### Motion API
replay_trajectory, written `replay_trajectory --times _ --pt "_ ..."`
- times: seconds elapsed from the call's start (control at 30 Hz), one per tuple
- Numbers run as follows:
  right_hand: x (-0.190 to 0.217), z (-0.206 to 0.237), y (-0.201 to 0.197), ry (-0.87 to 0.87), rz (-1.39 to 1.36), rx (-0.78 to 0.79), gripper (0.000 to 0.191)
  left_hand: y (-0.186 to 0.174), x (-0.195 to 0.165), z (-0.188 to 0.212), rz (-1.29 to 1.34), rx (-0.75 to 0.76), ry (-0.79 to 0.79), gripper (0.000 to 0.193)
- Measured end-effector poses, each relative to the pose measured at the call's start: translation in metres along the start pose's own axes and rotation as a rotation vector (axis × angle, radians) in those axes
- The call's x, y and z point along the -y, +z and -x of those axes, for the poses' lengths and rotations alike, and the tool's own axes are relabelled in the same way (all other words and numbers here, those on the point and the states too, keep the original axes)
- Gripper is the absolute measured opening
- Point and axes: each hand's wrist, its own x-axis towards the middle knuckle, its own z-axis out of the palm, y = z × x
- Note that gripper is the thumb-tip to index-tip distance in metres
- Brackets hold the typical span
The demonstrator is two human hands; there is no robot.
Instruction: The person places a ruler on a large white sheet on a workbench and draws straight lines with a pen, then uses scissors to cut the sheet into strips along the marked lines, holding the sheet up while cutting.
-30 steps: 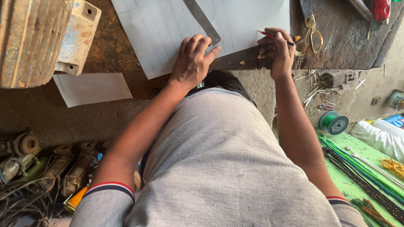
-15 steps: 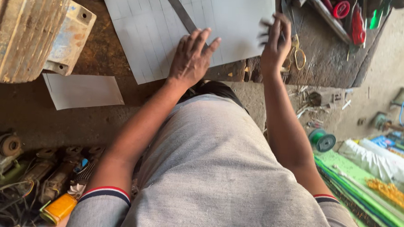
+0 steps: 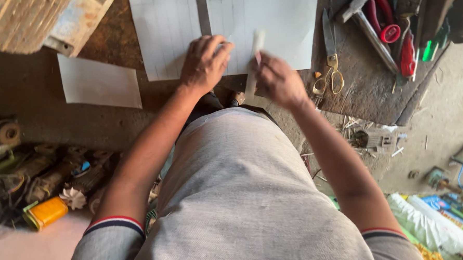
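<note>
A dark, worn wooden workbench (image 3: 50, 111) stands over a dusty concrete floor (image 3: 450, 119) in soft daylight. Tools lie along the bench's right edge (image 3: 391, 43) (pliers, scissors, a hammer), and old motor parts (image 3: 42, 174) clutter the ground at left.

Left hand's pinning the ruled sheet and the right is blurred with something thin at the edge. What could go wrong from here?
1. The left hand presses the white sheet close to the thin tool in the right hand; a slip could catch the fingers.
2. The metal ruler lies unheld above the left hand and could shift.
3. The scissors lie near the right hand and might get knocked.
</note>
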Motion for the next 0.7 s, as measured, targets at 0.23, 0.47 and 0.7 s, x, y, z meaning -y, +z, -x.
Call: replay_trajectory --times 0.23,0.47,0.7 --pt "0.027 0.044 0.006 -0.109 -0.132 -0.007 0.024 0.035 -0.046 0.02 -0.047 -0.049 0.095 0.035" --pt "0.017 0.058 -0.002 0.124 -0.529 -0.213 0.032 0.04 -0.058 0.024 -0.097 0.03 0.038 0.039" --pt "0.021 0.049 -0.009 0.489 -0.554 -0.272 0.023 0.037 -0.063 0.021 0.016 -0.02 0.002 0.05"
